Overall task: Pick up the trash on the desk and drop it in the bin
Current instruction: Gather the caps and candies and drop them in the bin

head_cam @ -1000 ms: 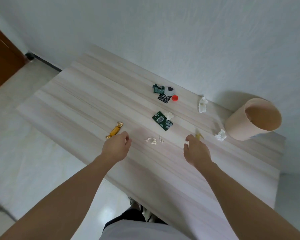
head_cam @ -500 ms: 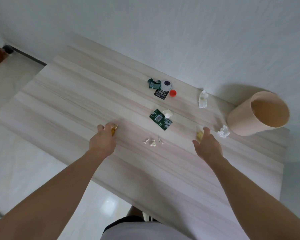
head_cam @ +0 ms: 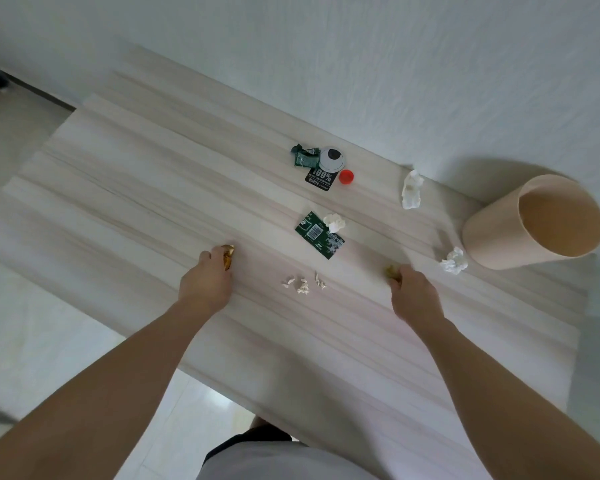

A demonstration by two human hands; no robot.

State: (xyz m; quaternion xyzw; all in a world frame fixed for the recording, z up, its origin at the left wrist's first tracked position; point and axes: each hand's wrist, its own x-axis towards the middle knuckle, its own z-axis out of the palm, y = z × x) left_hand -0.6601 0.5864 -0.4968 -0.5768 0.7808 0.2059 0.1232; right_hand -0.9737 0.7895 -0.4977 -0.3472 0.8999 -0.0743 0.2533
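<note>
My left hand (head_cam: 207,280) is closed around a gold candy wrapper (head_cam: 228,256) at the desk's middle; only its shiny end shows past my fingers. A small yellowish scrap (head_cam: 392,271) is pinched in my right hand (head_cam: 414,294), left of the bin. The tan round bin (head_cam: 537,223) stands open at the desk's right end. Loose trash lies around: small white crumbs (head_cam: 303,285) between my hands, a green wrapper (head_cam: 318,235) with a white wad (head_cam: 334,221) on it, and a crumpled tissue (head_cam: 453,260) at the bin's foot.
Farther back lie a crumpled green wrapper (head_cam: 303,156), a round white lid (head_cam: 331,158), a black label (head_cam: 320,178), a red cap (head_cam: 346,176) and a white tissue (head_cam: 411,188). The wooden desk (head_cam: 153,188) meets the wall behind; floor lies left.
My left hand slid onto the gold candy wrapper and closed over it. My right hand closed on the yellowish scrap beside the bin. The camera tilted slightly.
</note>
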